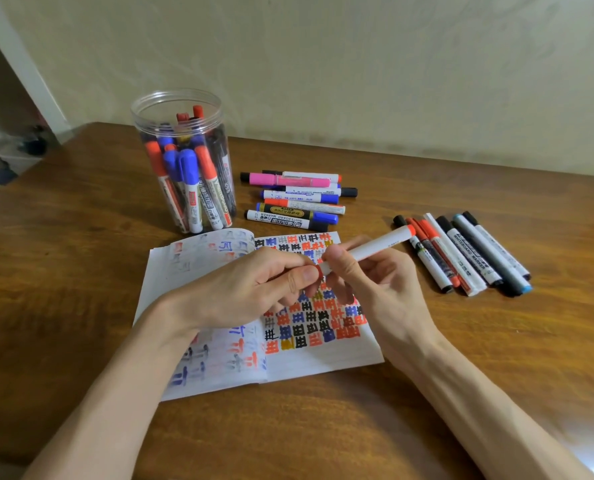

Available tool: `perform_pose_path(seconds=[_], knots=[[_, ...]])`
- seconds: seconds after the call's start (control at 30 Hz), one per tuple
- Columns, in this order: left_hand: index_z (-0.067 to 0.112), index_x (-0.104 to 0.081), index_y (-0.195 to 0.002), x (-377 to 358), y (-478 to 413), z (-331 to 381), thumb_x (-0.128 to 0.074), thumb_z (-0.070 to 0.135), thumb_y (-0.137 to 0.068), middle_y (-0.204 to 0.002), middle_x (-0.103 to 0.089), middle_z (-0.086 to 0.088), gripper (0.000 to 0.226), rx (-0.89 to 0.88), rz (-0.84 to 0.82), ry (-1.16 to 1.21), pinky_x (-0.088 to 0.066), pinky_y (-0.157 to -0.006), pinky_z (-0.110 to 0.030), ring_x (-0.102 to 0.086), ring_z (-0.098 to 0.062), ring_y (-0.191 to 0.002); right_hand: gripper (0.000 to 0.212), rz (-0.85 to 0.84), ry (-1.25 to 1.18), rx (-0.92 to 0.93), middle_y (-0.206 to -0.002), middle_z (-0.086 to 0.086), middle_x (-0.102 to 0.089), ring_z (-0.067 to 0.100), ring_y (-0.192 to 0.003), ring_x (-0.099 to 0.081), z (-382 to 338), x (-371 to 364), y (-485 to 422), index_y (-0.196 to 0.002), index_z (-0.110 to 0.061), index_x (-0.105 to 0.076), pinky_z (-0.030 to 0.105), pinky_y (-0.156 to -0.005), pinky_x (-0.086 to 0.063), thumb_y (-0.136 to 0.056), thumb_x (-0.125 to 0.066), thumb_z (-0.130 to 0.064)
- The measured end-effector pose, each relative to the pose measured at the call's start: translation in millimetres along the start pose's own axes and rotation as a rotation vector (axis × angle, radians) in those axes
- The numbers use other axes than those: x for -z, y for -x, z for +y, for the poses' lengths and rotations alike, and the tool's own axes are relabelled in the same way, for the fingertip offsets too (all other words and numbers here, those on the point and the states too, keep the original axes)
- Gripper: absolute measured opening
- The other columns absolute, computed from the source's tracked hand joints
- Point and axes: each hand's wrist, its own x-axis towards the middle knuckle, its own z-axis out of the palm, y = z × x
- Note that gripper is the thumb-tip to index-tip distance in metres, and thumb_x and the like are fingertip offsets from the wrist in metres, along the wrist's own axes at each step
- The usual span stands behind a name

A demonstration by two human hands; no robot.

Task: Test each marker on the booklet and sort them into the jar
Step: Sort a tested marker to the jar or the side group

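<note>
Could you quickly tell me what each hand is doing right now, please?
Left hand: pinching the red cap.
Right hand: gripping the white marker.

The left hand (250, 289) and right hand (371, 282) meet, fingers pinching.

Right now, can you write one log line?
left hand: pinches cap | right hand: holds marker | above booklet | jar upright

Cream wall (357, 64), 11 to 2 o'clock, soft even light. Brown wood-grain table (80, 278) below. Dark doorway (1, 84) at 10 o'clock.
</note>
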Motion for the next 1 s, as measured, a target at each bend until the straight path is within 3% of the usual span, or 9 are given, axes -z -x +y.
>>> perform_pose_path(seconds=[0.13, 0.2, 0.3, 0.43, 0.63, 0.7, 0.8, 0.9, 1.0], knots=[[0.021, -0.065, -0.088, -1, 1, 1, -0.049, 0.037, -0.104, -0.068, -0.06, 0.017, 0.028, -0.014, 0.001, 0.07, -0.046, -0.061, -0.017, -0.058, 0.0, -0.067, 0.031, -0.035, -0.015, -0.004, -0.078, 0.023, -0.069, 0.042, -0.065, -0.057, 0, 0, -2, -0.091, -0.001, -0.072, 0.032, -0.059, -0.048, -0.101, -0.066, -0.029], [0.021, -0.068, -0.091, -5, -2, -2, -0.051, 0.036, -0.104, -0.069, -0.062, 0.011, 0.026, -0.021, 0.09, 0.033, -0.047, -0.058, -0.022, -0.059, -0.005, -0.067, 0.027, -0.018, -0.039, -0.045, -0.077, 0.013, -0.07, 0.031, -0.062, -0.057, 2, 0, -3, -0.093, -0.007, -0.074, 0.029, -0.059, -0.048, -0.1, -0.066, -0.032], [0.021, -0.069, -0.101, -17, -9, -10, -0.051, 0.037, -0.105, -0.075, -0.065, 0.009, 0.025, -0.052, 0.219, -0.206, -0.05, -0.059, -0.026, -0.064, -0.01, -0.069, 0.034, 0.059, -0.063, -0.17, -0.066, 0.001, -0.064, 0.013, -0.054, -0.052, 4, -4, -3, -0.09, -0.008, -0.075, 0.022, -0.053, -0.043, -0.097, -0.069, -0.041], [0.021, -0.061, -0.103, -27, -12, -11, -0.045, 0.037, -0.107, -0.077, -0.061, 0.014, 0.023, -0.135, 0.279, -0.543, -0.049, -0.06, -0.019, -0.063, -0.005, -0.067, 0.036, 0.142, 0.005, -0.182, -0.064, 0.002, -0.066, 0.013, -0.054, -0.057, 5, -4, -5, -0.08, -0.011, -0.074, 0.023, -0.055, -0.046, -0.096, -0.071, -0.042], [0.023, -0.059, -0.094, -20, -5, -5, -0.041, 0.045, -0.106, -0.082, -0.065, 0.004, 0.031, -0.06, 0.127, -0.212, -0.053, -0.066, -0.034, -0.065, -0.014, -0.076, 0.034, 0.081, 0.031, -0.136, -0.066, 0.001, -0.067, 0.01, -0.056, -0.057, 1, -3, -3, -0.082, -0.007, -0.073, 0.019, -0.055, -0.046, -0.099, -0.067, -0.035], [0.025, -0.061, -0.092, -9, 3, -13, -0.042, 0.043, -0.106, -0.071, -0.06, 0.01, 0.03, -0.047, 0.118, -0.141, -0.045, -0.054, -0.026, -0.056, -0.006, -0.062, 0.033, 0.22, -0.05, -0.154, -0.068, 0.003, -0.064, 0.009, -0.056, -0.052, 0, 15, -9, -0.076, -0.011, -0.072, 0.021, -0.055, -0.043, -0.101, -0.066, -0.032], [0.029, -0.064, -0.089, 19, 15, -30, -0.044, 0.04, -0.106, -0.061, -0.046, 0.007, 0.028, -0.067, 0.294, -0.051, -0.033, -0.052, -0.021, -0.042, -0.008, -0.055, 0.036, 0.452, -0.122, -0.137, -0.072, 0.008, -0.059, 0.01, -0.059, -0.047, -2, 54, -23, -0.071, -0.017, -0.077, 0.026, -0.062, -0.04, -0.102, -0.067, -0.033], [0.031, -0.066, -0.094, 13, 5, -26, -0.045, 0.037, -0.106, -0.067, -0.057, 0.014, 0.025, -0.084, 0.319, -0.065, -0.041, -0.055, -0.018, -0.054, -0.004, -0.063, 0.034, 0.276, 0.035, -0.144, -0.066, -0.001, -0.063, 0.007, -0.056, -0.053, -2, 33, -19, -0.082, -0.009, -0.074, 0.021, -0.056, -0.045, -0.1, -0.067, -0.038], [0.033, -0.065, -0.102, -1, -5, -20, -0.044, 0.042, -0.106, -0.091, -0.069, 0.018, 0.023, -0.052, 0.347, -0.167, -0.057, -0.07, -0.027, -0.068, -0.004, -0.089, 0.035, 0.179, 0.128, -0.111, -0.062, -0.005, -0.065, 0.004, -0.054, -0.056, -1, 13, -13, -0.086, -0.007, -0.072, 0.017, -0.054, -0.046, -0.099, -0.067, -0.038]])
